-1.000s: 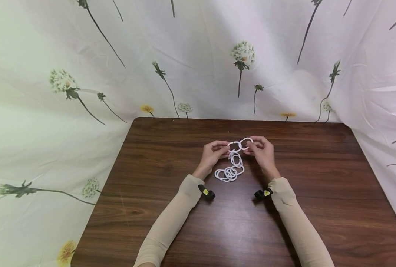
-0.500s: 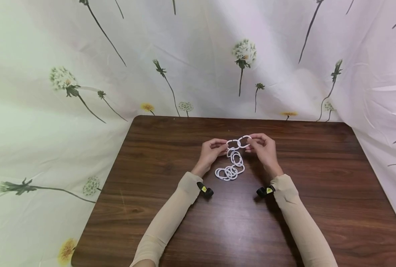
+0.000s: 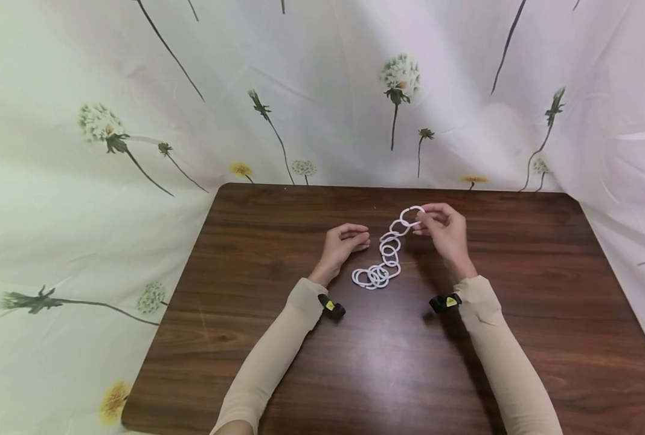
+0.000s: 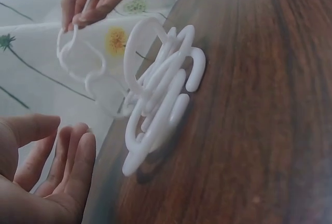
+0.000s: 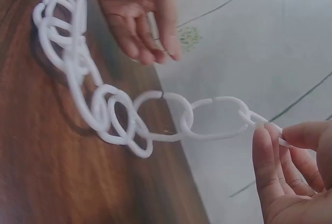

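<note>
My right hand point(image 3: 446, 237) pinches the end ring point(image 5: 258, 116) of a chain of white plastic rings point(image 4: 136, 163) between thumb and fingertips. From there the chain slopes down toward the table, where its other rings lie bunched and overlapping in a small heap point(image 3: 378, 278). Several rings show a small gap in the loop. To the left of the chain, my left hand point(image 3: 340, 249) hovers with loosely bent fingers and nothing between them. Its fingertips are apart from the rings, as the left wrist view also shows.
The dark brown wooden table point(image 3: 235, 254) has rounded corners. Behind it and at both sides hangs a pale cloth point(image 3: 322, 109) printed with dandelions. Black bands with small devices sit on both wrists, such as the left band point(image 3: 331, 307).
My left hand has let go of its ring. With the end ring still pinched, my right hand has moved right and away from me, drawing the chain's upper rings out into a line.
</note>
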`<state>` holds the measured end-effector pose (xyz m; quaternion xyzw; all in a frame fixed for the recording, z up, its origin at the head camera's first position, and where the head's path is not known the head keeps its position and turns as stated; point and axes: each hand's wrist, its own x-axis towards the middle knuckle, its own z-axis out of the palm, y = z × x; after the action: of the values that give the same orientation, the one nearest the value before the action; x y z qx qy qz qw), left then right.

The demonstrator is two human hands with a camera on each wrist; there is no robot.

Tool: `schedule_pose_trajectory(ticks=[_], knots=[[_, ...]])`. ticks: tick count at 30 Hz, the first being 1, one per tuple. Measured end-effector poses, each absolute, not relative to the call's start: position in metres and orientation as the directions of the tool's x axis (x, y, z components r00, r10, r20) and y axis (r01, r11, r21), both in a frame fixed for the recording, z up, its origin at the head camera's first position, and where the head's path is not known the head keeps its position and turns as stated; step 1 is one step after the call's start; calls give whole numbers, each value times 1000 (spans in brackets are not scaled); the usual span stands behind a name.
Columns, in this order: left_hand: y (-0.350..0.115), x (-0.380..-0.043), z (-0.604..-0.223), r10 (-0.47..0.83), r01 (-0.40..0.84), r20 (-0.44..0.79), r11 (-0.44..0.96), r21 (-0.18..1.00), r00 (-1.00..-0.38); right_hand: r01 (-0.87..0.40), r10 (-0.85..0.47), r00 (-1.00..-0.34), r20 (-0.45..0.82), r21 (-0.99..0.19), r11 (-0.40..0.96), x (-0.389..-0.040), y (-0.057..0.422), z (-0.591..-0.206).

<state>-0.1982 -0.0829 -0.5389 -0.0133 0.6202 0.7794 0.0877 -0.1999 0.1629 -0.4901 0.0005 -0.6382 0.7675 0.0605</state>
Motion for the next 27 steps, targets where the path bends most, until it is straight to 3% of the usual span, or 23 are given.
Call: schedule_pose_trajectory(ticks=[16,27], knots=[[-91,-191,-541,77,-156,-142,-229,961,-987,-292,103,-955,277,-939,-179,-193,198,-433],[-104,-181,-543,135,-178,-162,-110,978,-977,-300,215,-942,256,-933,-201,-188,234,-423]])
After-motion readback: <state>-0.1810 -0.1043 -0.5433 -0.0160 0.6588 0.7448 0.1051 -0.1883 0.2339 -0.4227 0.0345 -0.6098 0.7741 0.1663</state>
